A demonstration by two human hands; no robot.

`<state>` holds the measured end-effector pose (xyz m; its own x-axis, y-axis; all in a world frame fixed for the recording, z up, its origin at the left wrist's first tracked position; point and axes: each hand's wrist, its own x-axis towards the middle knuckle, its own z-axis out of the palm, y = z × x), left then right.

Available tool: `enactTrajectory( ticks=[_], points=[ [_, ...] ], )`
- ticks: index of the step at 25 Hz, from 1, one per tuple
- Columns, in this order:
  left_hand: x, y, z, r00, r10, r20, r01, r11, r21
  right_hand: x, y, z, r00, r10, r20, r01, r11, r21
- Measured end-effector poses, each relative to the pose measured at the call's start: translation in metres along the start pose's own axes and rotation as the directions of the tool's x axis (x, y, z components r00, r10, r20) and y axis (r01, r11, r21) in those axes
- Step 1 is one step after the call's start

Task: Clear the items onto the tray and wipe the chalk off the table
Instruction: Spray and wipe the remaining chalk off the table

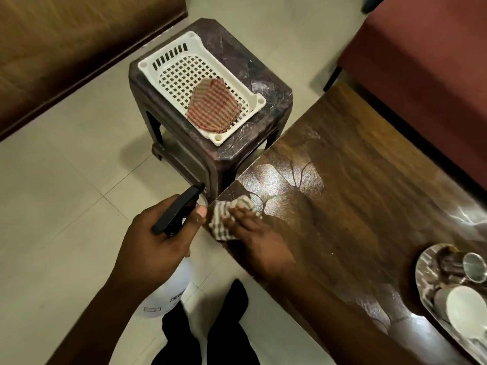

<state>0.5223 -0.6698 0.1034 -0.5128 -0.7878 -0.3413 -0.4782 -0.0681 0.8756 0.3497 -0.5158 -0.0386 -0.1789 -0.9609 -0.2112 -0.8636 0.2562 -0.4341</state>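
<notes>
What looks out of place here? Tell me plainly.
The red checked cloth lies crumpled in the white basket on the stool, one edge spilling over its near rim. On the steel tray, a steel cup looks tipped over, though that is unclear.

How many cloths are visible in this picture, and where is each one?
2. One red checked cloth lies in the white basket on the stool. One striped cloth is under the right hand at the table corner. No other shows.
</notes>
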Motion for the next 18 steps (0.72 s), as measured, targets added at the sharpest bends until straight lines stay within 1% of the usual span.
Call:
enactTrajectory(
  ticks=[1, 2, 3, 4, 6, 7, 8, 9, 10, 11, 12, 14, 15, 18],
  points=[
    [-0.001, 0.007, -0.001, 1.000, -0.009, -0.004, 0.009, 1.000, -0.022, -0.011, 0.010, -0.012, 0.986, 0.166, -0.025, -0.165, 0.986, 0.028],
    [-0.004, 0.016, -0.001, 1.000, -0.021, -0.009, 0.020, 0.999, -0.047, -0.025, 0.018, -0.020, 0.957, 0.288, -0.045, -0.285, 0.957, 0.060],
    [-0.007, 0.028, 0.000, 1.000, -0.020, -0.020, 0.019, 0.997, -0.073, -0.040, 0.017, -0.027, 0.921, 0.388, -0.035, -0.384, 0.918, 0.097],
    [-0.011, 0.044, -0.002, 1.000, -0.006, -0.030, 0.003, 0.996, -0.094, -0.055, 0.010, -0.032, 0.892, 0.451, 0.028, -0.451, 0.884, 0.120],
    [-0.022, 0.076, -0.009, 0.999, 0.049, -0.009, -0.050, 0.995, -0.083, -0.078, -0.011, -0.040, 0.837, 0.519, 0.171, -0.545, 0.815, 0.198],
    [-0.033, 0.096, -0.017, 0.998, 0.065, 0.007, -0.064, 0.994, -0.091, -0.090, -0.026, -0.045, 0.794, 0.561, 0.234, -0.608, 0.728, 0.317],
    [-0.039, 0.119, -0.026, 0.997, 0.080, 0.004, -0.079, 0.990, -0.113, -0.096, -0.046, -0.062, 0.751, 0.608, 0.257, -0.648, 0.605, 0.463],
    [-0.045, 0.142, -0.039, 0.995, 0.104, -0.005, -0.104, 0.987, -0.123, -0.101, -0.062, -0.079, 0.695, 0.674, 0.251, -0.664, 0.467, 0.584],
    [-0.050, 0.159, -0.051, 0.990, 0.139, -0.013, -0.140, 0.983, -0.118, -0.103, -0.076, -0.099, 0.676, 0.703, 0.223, -0.634, 0.399, 0.662],
    [-0.055, 0.174, -0.063, 0.983, 0.183, -0.025, -0.184, 0.977, -0.105, -0.100, -0.090, -0.121, 0.661, 0.732, 0.163, -0.578, 0.359, 0.732],
    [-0.062, 0.191, -0.078, 0.974, 0.221, -0.043, -0.224, 0.970, -0.094, -0.098, -0.106, -0.147, 0.660, 0.748, 0.077, -0.536, 0.396, 0.745],
    [-0.070, 0.223, -0.107, 0.957, 0.276, -0.093, -0.285, 0.953, -0.106, -0.095, -0.140, -0.206, 0.694, 0.713, -0.099, -0.466, 0.550, 0.693],
    [-0.073, 0.235, -0.122, 0.948, 0.294, -0.119, -0.308, 0.944, -0.116, -0.092, -0.156, -0.234, 0.709, 0.684, -0.172, -0.419, 0.605, 0.676],
    [-0.081, 0.254, -0.162, 0.933, 0.323, -0.159, -0.343, 0.931, -0.125, -0.079, -0.197, -0.303, 0.727, 0.596, -0.341, -0.306, 0.726, 0.616]
  ],
)
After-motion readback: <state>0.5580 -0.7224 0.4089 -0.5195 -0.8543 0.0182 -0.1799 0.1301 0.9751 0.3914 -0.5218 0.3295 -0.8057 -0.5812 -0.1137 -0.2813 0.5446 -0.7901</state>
